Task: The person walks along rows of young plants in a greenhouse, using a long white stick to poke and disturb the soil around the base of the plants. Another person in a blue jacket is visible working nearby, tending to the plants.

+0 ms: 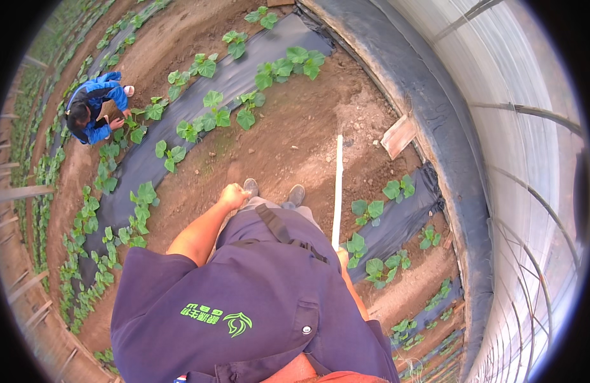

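Note:
My left hand hangs low in front of my left thigh, near my left shoe, with its fingers curled in; whether something small is pinched in it I cannot tell. Beside my right hip, my right hand is closed around the near end of a long white stick, which points forward over bare soil. Part of that hand is hidden by my shirt. Young broad-leaved plants, probably cucumber, grow along a bed under black plastic film ahead and to the left. More plants stand beyond the stick on the right.
A co-worker in a blue jacket crouches among the plants at the far left, hands at the leaves. A wooden board lies against the bed-end edging. Black sheeting and the greenhouse's translucent plastic wall curve along the right.

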The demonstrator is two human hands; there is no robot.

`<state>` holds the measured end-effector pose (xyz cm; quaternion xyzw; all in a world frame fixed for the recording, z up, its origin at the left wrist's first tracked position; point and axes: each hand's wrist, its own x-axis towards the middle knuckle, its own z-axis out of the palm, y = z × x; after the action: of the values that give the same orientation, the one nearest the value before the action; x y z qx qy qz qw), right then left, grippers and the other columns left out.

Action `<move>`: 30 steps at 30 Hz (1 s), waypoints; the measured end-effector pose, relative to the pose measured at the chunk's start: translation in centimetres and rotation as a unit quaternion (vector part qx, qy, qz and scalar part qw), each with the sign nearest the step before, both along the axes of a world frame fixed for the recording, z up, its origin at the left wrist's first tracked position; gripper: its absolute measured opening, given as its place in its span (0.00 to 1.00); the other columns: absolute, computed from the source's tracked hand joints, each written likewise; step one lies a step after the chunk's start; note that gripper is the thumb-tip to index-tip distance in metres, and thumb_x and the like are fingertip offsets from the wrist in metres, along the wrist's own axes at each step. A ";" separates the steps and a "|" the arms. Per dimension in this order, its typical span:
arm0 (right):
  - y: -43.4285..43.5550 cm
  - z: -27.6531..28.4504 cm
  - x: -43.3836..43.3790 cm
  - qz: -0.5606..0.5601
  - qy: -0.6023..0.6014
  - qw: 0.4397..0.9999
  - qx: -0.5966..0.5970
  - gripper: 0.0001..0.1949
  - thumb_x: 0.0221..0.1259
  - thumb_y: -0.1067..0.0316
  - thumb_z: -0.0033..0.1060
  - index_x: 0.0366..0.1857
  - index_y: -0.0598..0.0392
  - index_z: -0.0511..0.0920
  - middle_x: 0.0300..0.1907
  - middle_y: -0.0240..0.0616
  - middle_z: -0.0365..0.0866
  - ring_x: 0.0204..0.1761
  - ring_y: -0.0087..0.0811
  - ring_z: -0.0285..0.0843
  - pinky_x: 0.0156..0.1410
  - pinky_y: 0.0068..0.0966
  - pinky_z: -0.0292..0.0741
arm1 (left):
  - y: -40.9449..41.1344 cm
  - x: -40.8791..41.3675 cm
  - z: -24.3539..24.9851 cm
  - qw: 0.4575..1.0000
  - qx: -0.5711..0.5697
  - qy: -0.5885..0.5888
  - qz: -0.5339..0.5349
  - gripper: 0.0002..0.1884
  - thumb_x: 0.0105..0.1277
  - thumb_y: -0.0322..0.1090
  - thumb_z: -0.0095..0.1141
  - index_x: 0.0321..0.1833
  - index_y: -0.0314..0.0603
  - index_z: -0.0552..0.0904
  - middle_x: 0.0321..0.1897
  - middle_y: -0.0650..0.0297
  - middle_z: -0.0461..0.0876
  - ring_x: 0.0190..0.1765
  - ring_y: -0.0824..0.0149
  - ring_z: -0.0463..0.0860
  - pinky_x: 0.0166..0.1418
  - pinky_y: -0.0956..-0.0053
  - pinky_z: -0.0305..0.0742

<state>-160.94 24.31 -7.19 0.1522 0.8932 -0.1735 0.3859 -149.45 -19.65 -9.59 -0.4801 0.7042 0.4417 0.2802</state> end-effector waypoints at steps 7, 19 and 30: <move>1.2 -0.7 -3.0 0.019 -0.014 1.000 -0.012 0.24 0.56 0.45 0.72 0.42 0.58 0.87 0.41 0.52 0.89 0.49 0.46 0.89 0.54 0.39 0.81 | 1.3 -2.3 -2.8 0.996 -0.068 0.058 0.029 0.14 0.64 0.42 0.69 0.31 0.38 0.85 0.22 0.60 0.86 0.25 0.69 0.83 0.35 0.66 0.78; -0.5 0.1 -7.8 0.000 0.044 0.997 -0.070 0.16 0.62 0.55 0.70 0.30 0.61 0.82 0.21 0.39 0.82 0.21 0.29 0.82 0.29 0.32 0.77 | 4.6 -18.7 -0.8 0.984 0.142 0.093 0.055 0.11 0.75 0.36 0.55 0.52 0.40 0.85 0.31 0.61 0.87 0.25 0.72 0.83 0.29 0.72 0.79; -11.2 7.9 -15.7 0.029 -0.020 0.999 -0.012 0.19 0.61 0.52 0.67 0.47 0.57 0.83 0.43 0.56 0.87 0.51 0.56 0.85 0.57 0.46 0.78 | 14.8 -34.4 -2.6 0.938 0.340 -0.048 -0.050 0.26 0.74 0.56 0.55 0.53 0.34 0.82 0.37 0.53 0.86 0.34 0.57 0.86 0.35 0.59 0.83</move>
<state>-176.67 13.10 0.68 0.1251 0.8872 -0.1705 0.4101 -183.83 -4.87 -12.23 -0.3410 0.5209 0.6163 0.4822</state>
